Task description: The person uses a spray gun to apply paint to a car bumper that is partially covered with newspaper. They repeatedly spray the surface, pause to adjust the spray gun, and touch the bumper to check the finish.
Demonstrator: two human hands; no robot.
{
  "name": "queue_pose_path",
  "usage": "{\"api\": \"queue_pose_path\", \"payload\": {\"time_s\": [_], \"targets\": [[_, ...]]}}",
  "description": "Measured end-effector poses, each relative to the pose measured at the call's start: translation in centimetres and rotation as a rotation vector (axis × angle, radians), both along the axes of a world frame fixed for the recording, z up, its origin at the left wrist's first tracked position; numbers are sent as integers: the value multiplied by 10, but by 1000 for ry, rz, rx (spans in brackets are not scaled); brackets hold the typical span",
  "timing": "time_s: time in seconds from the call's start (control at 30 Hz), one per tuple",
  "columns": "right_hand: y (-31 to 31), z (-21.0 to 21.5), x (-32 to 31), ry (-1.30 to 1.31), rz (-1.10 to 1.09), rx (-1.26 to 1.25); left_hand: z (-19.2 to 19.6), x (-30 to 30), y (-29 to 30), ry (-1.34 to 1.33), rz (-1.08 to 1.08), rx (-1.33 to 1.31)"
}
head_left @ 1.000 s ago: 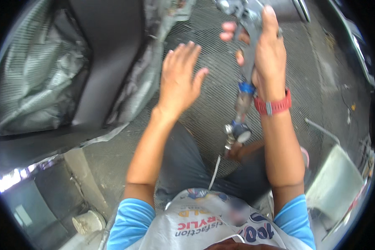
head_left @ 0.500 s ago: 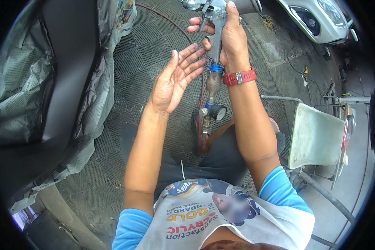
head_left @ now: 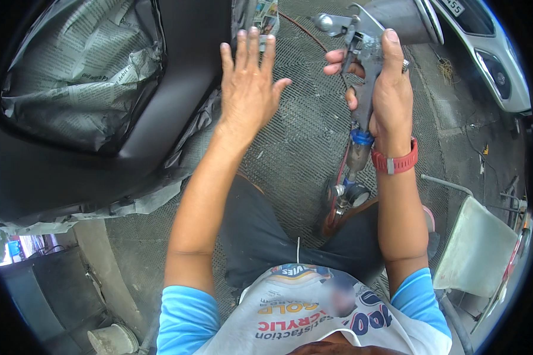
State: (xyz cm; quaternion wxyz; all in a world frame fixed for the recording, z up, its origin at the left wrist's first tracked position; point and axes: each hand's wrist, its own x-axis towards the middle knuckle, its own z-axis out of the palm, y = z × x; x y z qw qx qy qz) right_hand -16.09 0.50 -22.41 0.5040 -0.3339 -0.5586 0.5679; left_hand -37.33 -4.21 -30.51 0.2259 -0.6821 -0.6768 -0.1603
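Near the lower centre I see the pressure gauge hanging under my right hand, which is clenched round the spray gun at upper right. My left hand hovers flat, fingers spread, holding nothing, beside the dark panel masked with newspaper. I'd keep the nozzle square to that panel, strokes even

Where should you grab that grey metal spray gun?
Probably by the grey metal spray gun's handle below the trigger, coming from its back side. That straight stem fits a palm, as the right hand shows, with fingers curling around the front.
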Motion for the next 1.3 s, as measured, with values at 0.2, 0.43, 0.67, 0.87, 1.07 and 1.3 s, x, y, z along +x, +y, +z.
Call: {"api": "queue_pose_path", "payload": {"time_s": [0.2, 0.43, 0.67, 0.87, 1.07, 1.3], "targets": [[-33, 17, -23, -48, 125, 38, 24, -36, -6, 216, 147, -36], [-47, 14, -34, 96, 210, 52, 61, -50, 6, 345, 234, 145], [-46, 18, -28, 34, 233, 22, 32, -25, 35, 606, 381, -282], [-44, 13, -25, 28, 184, 1, 23, -17, 23, 538, 362, -301], [-41, 12, -22, 21, 186, 3, 45, -48, 6, 365, 335, 85], [-43, 16, -27, 121, 181, -33, 36, -32, 17, 510, 337, -210]]}}
